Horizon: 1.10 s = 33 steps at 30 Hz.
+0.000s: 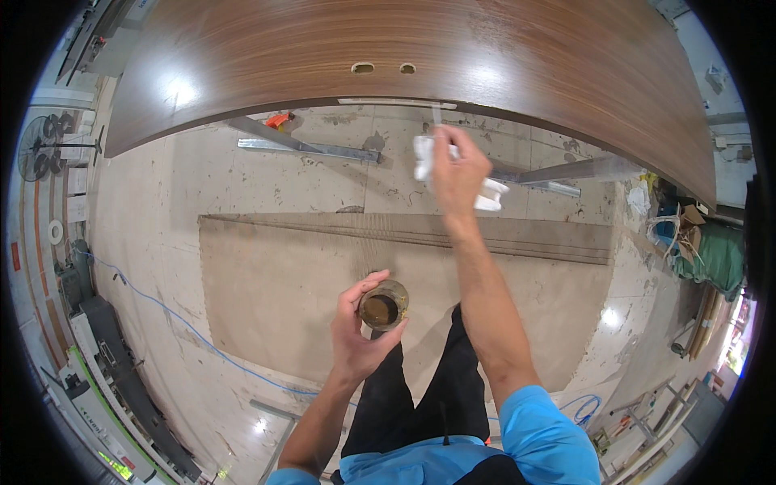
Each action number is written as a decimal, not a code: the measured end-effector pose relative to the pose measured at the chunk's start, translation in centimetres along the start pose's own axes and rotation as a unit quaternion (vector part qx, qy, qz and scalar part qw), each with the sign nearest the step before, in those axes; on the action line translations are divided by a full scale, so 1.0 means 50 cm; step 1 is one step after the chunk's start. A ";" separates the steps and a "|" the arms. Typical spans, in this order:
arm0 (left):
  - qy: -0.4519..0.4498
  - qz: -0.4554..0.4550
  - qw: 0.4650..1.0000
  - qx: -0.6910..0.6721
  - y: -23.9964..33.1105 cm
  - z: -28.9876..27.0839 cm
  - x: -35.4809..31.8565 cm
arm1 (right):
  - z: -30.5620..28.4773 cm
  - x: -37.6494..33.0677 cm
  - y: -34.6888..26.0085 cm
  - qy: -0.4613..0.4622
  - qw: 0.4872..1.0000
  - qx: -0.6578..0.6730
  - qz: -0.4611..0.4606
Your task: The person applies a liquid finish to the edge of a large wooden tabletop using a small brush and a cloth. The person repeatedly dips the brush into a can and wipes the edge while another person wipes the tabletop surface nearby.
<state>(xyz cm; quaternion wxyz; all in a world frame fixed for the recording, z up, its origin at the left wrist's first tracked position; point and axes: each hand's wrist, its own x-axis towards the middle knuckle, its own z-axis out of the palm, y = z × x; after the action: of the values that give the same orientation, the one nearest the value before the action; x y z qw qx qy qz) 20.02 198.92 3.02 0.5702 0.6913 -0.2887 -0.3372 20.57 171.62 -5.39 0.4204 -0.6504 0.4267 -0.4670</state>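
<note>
A clear glass jar (391, 288) with brown liquid in its bottom is in my left hand (360, 323), whose fingers wrap round its side. My right hand (459, 170) reaches out to the near edge of a brown wood-grain panel (525, 56). It pinches a thin pale tool (437, 115) whose tip is at that edge; blur hides whether it is a brush or a blade. Crumpled white cloth (423, 158) shows beside and below the same hand. Along the panel's edge runs a pale, narrow strip (380, 102), and two oval holes pierce the panel's face.
Metal support legs (307, 149) stand beneath the panel. A flat brown cardboard sheet (275, 283) lies on the floor under me. A blue hose (178, 317) crosses the floor at left. At the far left is a black fan (36, 149); a green bag (718, 255) sits at right.
</note>
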 end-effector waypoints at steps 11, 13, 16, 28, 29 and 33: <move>0.012 0.029 0.999 -0.001 -0.012 -0.065 -0.001 | 0.027 -0.021 -0.034 0.034 0.998 0.025 0.040; 0.015 0.026 1.000 -0.003 -0.013 -0.075 0.002 | 0.081 -0.035 -0.038 -0.003 0.999 0.036 0.024; 0.010 0.021 1.000 -0.012 -0.011 -0.096 0.003 | 0.124 -0.054 -0.051 -0.012 0.999 0.039 0.009; 0.015 0.022 1.000 -0.015 -0.021 -0.240 0.004 | 0.276 -0.102 -0.094 -0.063 0.997 0.053 0.004; 0.020 0.020 0.999 -0.028 -0.020 -0.253 0.003 | 0.282 -0.111 -0.099 -0.048 0.998 0.034 0.013; 0.023 0.015 0.999 -0.018 -0.024 -0.292 0.010 | 0.209 -0.106 -0.102 0.052 0.998 -0.016 0.017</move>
<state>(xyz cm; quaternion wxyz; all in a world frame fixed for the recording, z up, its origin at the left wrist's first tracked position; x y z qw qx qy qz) 31.92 207.41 3.55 0.5936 0.6844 -0.2798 -0.3177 30.43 179.61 -4.05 0.3951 -0.6246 0.4665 -0.4859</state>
